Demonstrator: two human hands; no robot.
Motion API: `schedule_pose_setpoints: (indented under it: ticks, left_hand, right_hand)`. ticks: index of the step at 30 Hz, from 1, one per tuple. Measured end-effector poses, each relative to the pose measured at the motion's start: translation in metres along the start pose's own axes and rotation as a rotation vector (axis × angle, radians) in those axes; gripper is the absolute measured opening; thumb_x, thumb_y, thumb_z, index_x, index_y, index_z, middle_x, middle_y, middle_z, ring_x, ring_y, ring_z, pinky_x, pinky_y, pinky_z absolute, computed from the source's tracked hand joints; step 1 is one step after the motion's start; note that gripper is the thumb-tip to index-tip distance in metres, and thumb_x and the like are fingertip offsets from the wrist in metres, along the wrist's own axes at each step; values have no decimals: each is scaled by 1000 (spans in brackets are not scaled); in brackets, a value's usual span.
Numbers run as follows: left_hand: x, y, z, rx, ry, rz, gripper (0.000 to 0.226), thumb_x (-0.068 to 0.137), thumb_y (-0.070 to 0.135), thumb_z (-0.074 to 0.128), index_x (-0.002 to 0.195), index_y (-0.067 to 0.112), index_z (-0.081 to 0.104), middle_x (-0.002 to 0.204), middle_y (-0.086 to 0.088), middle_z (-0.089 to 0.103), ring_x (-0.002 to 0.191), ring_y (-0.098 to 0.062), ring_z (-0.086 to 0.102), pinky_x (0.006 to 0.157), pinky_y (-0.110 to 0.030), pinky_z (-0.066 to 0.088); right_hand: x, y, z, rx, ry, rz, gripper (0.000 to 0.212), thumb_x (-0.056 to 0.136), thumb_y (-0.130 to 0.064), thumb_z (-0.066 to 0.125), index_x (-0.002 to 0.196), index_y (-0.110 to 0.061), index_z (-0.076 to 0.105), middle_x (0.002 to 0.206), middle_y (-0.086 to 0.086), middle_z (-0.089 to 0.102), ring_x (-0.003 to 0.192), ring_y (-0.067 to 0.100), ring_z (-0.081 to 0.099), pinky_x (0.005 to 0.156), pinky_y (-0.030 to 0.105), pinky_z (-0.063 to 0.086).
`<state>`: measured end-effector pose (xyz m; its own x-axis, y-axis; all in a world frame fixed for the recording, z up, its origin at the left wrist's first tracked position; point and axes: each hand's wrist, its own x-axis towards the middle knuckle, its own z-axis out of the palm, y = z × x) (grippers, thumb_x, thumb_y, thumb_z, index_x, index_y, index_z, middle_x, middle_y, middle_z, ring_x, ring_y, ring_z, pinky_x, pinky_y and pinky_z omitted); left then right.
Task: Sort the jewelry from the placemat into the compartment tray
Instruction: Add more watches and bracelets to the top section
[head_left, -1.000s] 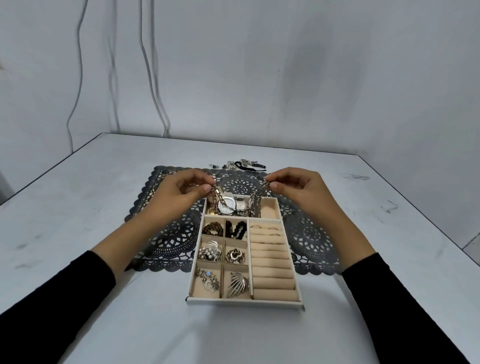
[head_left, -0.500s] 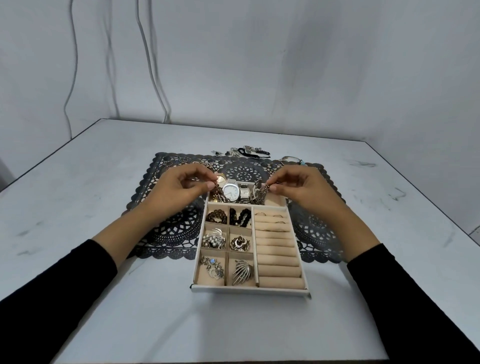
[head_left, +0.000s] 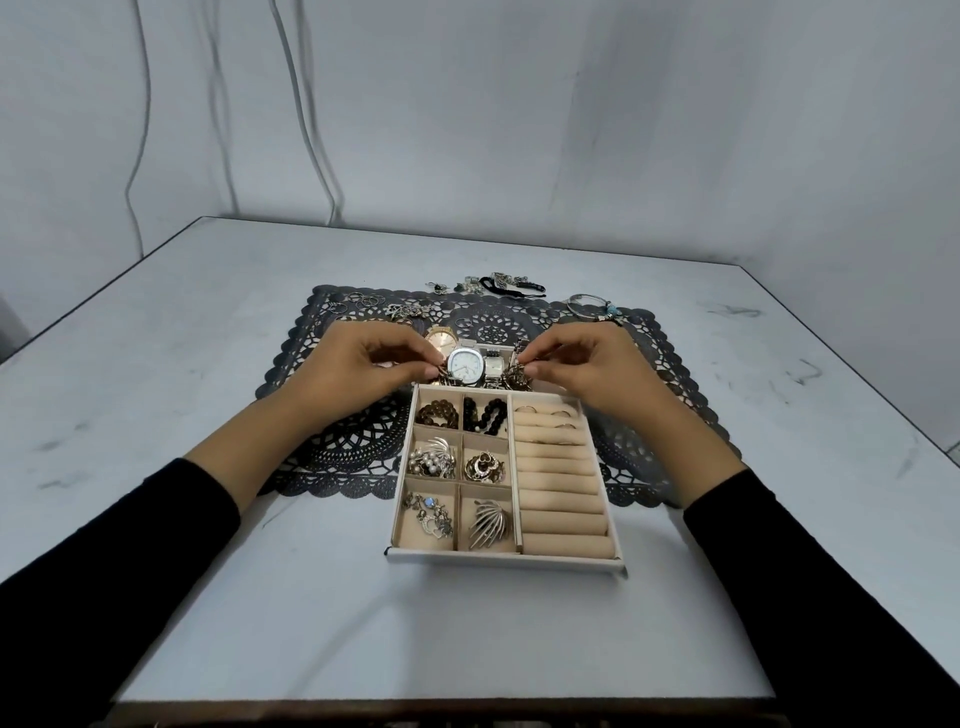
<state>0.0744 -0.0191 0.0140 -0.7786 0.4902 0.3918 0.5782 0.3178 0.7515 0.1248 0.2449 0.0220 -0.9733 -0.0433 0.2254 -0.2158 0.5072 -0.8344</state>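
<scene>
Both hands hover over the far end of the tray (head_left: 501, 559), which sits on the near edge of the dark lace placemat (head_left: 332, 452) on a white table (head_left: 208, 597). The left hand (head_left: 363, 366) pinches one end of a brownish chain (head_left: 514, 379) between thumb and fingertips, and the right hand (head_left: 582, 364) pinches the other end the same way. The chain hangs low between them, down in the tray's far compartment, where a silver watch (head_left: 466, 366) with a pale face and a smaller square watch (head_left: 493, 368) lie; a rose-gold watch (head_left: 440, 340) shows just beyond them. Whether the chain touches the compartment floor cannot be told. Nearer, six small compartments hold brown beads (head_left: 438, 414), black beads (head_left: 485, 417), a pearl brooch (head_left: 431, 458), a gold brooch (head_left: 484, 466), a silver piece with a blue stone (head_left: 428, 514) and a silver fan brooch (head_left: 488, 522). The ring rolls (head_left: 563, 499) fill the tray's right side, with a few rings (head_left: 562, 414) tucked in at the far end. On the mat's far edge lie loose rings (head_left: 358, 301) and a bangle (head_left: 589, 306); a black cord (head_left: 511, 285) lies just beyond the mat.
</scene>
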Motion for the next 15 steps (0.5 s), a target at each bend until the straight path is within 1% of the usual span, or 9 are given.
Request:
schedule_pose_setpoints:
  ticks: [2,4,5,6,7,9,11,15]
  left_hand:
    - [1,-1,-2,41,-6,30,16,80,7,77,95,8,76,93,0,76,88,-9,72,84,-19,55]
    - [1,-2,-4,64,-14,40,14,81,9,76,95,11,76,91,2,75,86,-9,72,83,-19,56]
    - [2,-3,-5,82,-11,47,13,82,10,76,94,13,76,91,4,75,86,-8,72,84,-19,55]
    - [2,-4,-5,105,-7,53,13,82,12,76,94,15,77,91,6,75,87,-7,71,86,-19,55]
    - [2,-5,-5,126,-6,58,13,82,13,76,94,17,77,91,8,75,88,-6,71,87,-20,54]
    - [2,-6,-6,148,-5,61,13,82,16,77,94,19,77,92,10,75,89,-4,70,89,-20,54]
    - [2,-6,-6,157,0,59,13,82,17,77,94,20,77,91,11,74,89,-3,70,88,-19,54]
    - [2,-4,-3,189,20,71,12,82,19,78,94,20,78,91,12,74,90,-3,68,87,-18,52]
  right_hand:
    - [0,1,-3,-35,-3,-11,12,78,-11,76,87,-19,75,85,0,73,83,18,69,73,33,59]
    - [-2,1,-4,-45,-2,-16,12,78,-11,76,87,-19,76,83,-3,73,77,8,67,68,23,55]
    - [-2,0,-4,-52,-4,-20,12,79,-10,76,87,-19,76,83,-4,72,76,4,66,67,20,53]
    - [-2,-1,-4,-61,-12,-20,13,79,-9,75,87,-20,76,83,-5,72,75,4,66,67,19,53]
    - [-2,-2,-3,-66,-22,-12,14,80,-9,74,87,-21,76,82,-5,73,75,6,67,67,22,56]
    - [-3,-1,-3,-78,-42,12,17,81,-9,73,87,-24,76,82,-5,73,78,21,69,70,34,59]
    - [-3,0,-3,-91,-59,20,18,82,-10,72,88,-27,76,85,-6,74,83,31,68,74,42,58]
    - [-2,1,-5,-118,-96,9,23,85,-9,68,93,-29,76,92,-7,74,89,30,69,82,44,56]
